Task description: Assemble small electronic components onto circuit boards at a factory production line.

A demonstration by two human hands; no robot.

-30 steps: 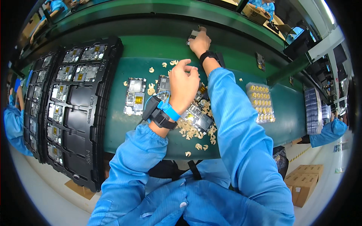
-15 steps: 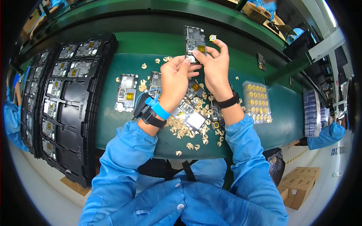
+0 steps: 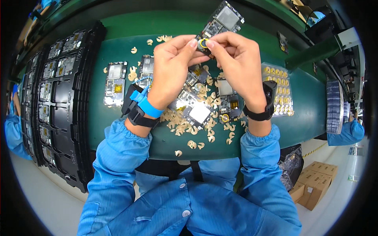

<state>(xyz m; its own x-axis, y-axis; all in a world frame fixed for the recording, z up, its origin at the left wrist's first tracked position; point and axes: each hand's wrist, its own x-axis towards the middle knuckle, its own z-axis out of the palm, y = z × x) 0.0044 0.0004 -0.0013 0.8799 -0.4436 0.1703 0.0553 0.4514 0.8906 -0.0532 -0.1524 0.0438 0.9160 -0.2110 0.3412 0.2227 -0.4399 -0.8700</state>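
Note:
Just past the middle of the bench I hold up a dark circuit board (image 3: 227, 19), tilted with its far end toward the upper right. My left hand (image 3: 171, 65) grips its near end, thumb on the edge. Against that end sits a coin cell battery (image 3: 203, 43) with a yellow rim. My right hand (image 3: 240, 65) pinches the cell, its thumb on the cell's right side; the right fingers behind the board are partly hidden. Below my hands lie several more circuit boards (image 3: 197, 112) among scattered beige C-shaped pieces (image 3: 173, 122).
At the left stand black trays (image 3: 67, 114) with boards in their pockets. A single board (image 3: 115, 84) lies beside them. On the right is a clear tray (image 3: 277, 90) of yellow-rimmed round cells, near a green post (image 3: 311, 53). Cartons (image 3: 315, 183) stand on the floor at the lower right.
The coin cell has come from my raised right fingers down to the board's near end. The board has tilted to the right, and both thumbs have closed in around the cell.

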